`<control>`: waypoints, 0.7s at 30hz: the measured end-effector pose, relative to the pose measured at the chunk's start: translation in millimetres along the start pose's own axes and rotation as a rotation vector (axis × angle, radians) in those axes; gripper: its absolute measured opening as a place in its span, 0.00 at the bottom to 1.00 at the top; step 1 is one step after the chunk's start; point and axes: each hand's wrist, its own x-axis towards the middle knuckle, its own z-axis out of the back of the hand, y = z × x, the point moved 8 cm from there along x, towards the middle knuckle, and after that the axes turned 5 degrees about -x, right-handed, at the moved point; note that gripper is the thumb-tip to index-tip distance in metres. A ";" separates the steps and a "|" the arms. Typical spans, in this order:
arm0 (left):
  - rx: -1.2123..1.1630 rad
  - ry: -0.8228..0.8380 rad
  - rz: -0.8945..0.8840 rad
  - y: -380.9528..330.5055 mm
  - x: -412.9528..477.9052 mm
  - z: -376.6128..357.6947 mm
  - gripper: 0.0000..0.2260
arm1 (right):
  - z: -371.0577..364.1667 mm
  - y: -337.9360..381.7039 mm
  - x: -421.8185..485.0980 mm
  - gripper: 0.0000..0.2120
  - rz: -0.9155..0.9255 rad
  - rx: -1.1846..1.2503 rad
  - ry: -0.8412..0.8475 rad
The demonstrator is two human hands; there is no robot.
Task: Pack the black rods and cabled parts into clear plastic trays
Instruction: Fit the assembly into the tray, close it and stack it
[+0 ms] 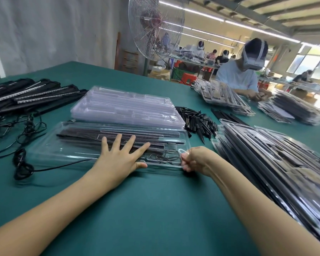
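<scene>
Pressing and pinching a filled tray at centre frame.

Spreading the left hand wide, fingers straight, palm lying flat on the tray over the rods; curling the right hand tight, pinching the tray's near right edge between thumb and fingers, just beside the coiled cable packed inside. Sitting on the green table, with the rods running lengthwise along the far compartments and the cable lying in the near right one. Stacking up just behind: empty trays. Lying right of those, a heap of black spikes; filling the right of the frame, packed trays; lying at upper left, bundled rods, with loose cables trailing at left.
</scene>
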 end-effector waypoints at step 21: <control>-0.056 -0.129 0.064 33.8 5.5 3.5 0.29 | -32.7 -10.0 -17.5 0.39 -0.121 1.027 0.157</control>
